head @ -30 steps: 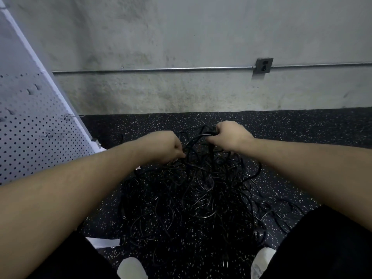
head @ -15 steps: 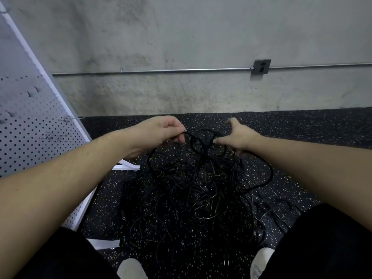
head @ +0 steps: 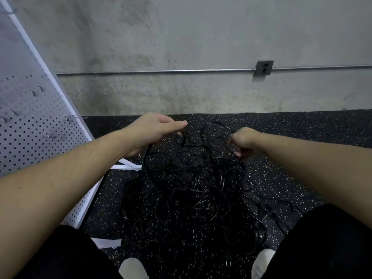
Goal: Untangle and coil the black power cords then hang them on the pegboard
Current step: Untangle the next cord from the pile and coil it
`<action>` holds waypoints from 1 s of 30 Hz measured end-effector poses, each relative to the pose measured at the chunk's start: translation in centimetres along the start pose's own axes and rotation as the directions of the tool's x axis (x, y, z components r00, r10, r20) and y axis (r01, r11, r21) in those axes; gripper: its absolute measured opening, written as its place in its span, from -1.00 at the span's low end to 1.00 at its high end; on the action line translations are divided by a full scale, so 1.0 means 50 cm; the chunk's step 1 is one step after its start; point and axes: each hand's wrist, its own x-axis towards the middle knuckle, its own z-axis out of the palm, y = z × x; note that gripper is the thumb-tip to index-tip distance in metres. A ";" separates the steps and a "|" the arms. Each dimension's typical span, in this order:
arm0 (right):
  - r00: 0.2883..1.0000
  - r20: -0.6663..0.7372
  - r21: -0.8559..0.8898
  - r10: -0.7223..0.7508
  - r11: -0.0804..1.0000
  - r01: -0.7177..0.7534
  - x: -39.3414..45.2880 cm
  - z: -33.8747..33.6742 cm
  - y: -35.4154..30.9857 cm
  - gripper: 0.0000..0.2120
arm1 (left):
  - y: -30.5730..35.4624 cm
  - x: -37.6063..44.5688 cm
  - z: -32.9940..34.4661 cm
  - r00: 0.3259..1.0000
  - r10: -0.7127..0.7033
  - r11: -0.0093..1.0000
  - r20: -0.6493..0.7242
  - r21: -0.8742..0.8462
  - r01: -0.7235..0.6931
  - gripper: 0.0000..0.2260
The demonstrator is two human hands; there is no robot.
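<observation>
A tangled heap of black power cords (head: 191, 190) lies on the speckled black floor in front of my knees. My left hand (head: 155, 127) is raised above the heap's far left side and pinches a loop of cord that hangs down from its fingers. My right hand (head: 241, 140) hovers over the heap's far right side with fingers curled down round several strands. The white pegboard (head: 30, 125) leans at the left, with a few metal hooks on it and no cord on them.
A concrete wall (head: 201, 47) with a metal conduit and a grey outlet box (head: 264, 67) stands behind the mat. The pegboard's white feet (head: 124, 167) reach onto the floor beside the heap. My two shoes (head: 261, 262) show at the bottom edge.
My left hand has risen and drawn left, lifting a loop of cord. My right hand opened briefly, then curled again on strands lower and further right. The hands are further apart.
</observation>
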 end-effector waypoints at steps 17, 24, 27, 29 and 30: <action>0.736 0.406 -0.171 -0.542 0.746 0.644 -0.083 0.085 -0.072 -0.66 | -0.007 0.033 -0.010 0.988 0.125 0.871 -0.094 -0.467 -0.155 -0.73; 0.809 0.095 -0.176 -0.580 0.790 0.587 -0.072 0.038 -0.070 -0.72 | -0.040 0.011 -0.036 0.999 0.024 0.995 -0.031 -0.100 -0.027 -0.79; 0.783 0.111 -0.356 -0.612 0.711 0.607 -0.076 0.045 -0.094 -0.83 | -0.011 0.007 -0.016 0.996 0.059 0.994 0.071 0.083 -0.065 -0.82; 0.777 0.118 -0.362 -0.618 0.702 0.613 -0.077 0.044 -0.103 -0.84 | 0.008 0.006 -0.002 0.986 0.060 0.958 0.155 0.269 -0.100 -0.82; 0.776 0.131 -0.335 -0.618 0.709 0.621 -0.078 0.043 -0.105 -0.79 | 0.013 0.006 0.004 0.980 0.047 0.918 0.195 0.377 -0.119 -0.75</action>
